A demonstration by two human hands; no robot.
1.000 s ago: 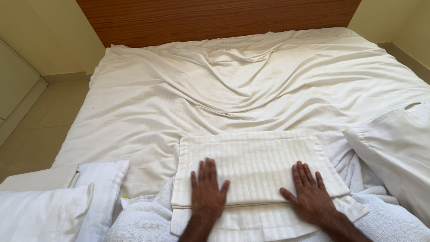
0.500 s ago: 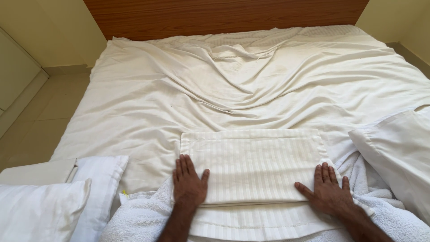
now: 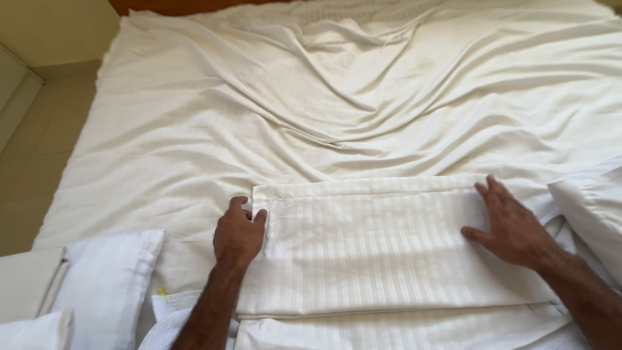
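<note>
No packages, signs or screens from where I'm watching.
The only label-like thing I see is a small yellow tag (image 3: 161, 293) poking out between the white linens at lower left; it is too small to make out further.

Left fingertips (image 3: 241, 206) tucked beneath the folded striped cloth (image 3: 382, 246), its near edge off-frame.

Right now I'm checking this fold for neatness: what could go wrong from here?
The left hand grips only the corner of the folded white striped cloth, so pulling might skew its stacked layers. The right hand lies flat on the far end, and the wrinkled white bedsheet underneath could bunch and drag the fold crooked.
</note>
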